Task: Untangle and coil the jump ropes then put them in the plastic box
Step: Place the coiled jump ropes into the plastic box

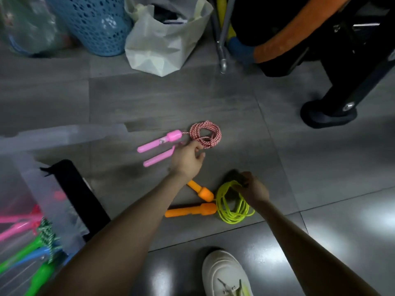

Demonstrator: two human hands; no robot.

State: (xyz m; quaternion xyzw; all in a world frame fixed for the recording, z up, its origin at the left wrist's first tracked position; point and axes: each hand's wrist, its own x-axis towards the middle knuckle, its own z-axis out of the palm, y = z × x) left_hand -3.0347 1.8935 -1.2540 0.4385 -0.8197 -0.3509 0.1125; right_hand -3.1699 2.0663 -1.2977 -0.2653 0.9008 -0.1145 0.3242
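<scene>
The red-and-white rope [207, 134] lies coiled on the grey tiled floor [171, 99], its two pink handles [159, 142] side by side to the left of the coil. The left hand [187, 159] reaches over the end of the nearer pink handle, its fingers curled and its fingertips at the near edge of the coil. Whether they actually grip the cord cannot be told. Nearer the person, the yellow-green rope [232, 210] sits in a loose coil with its two orange handles [191, 210] pointing left, one flat and one angled up under the left forearm. The right hand [255, 191] pinches the far side of this coil, fingers curled round the strands, with a dark patch at the fingertips that is too blurred to identify. The clear plastic box [27, 174] stands at the left edge and already holds several ropes: pink, green and blue handles and a green-and-white cord. A black flat object [79, 195] lies just beside the box. A white shoe [226, 274] shows at the bottom. Farther off stand a blue perforated basket [96, 24], a white plastic bag [162, 41] and a metal leg [222, 50]. At the top right is another person in dark clothes with an orange stripe [299, 37] and a dark shoe [329, 116].
</scene>
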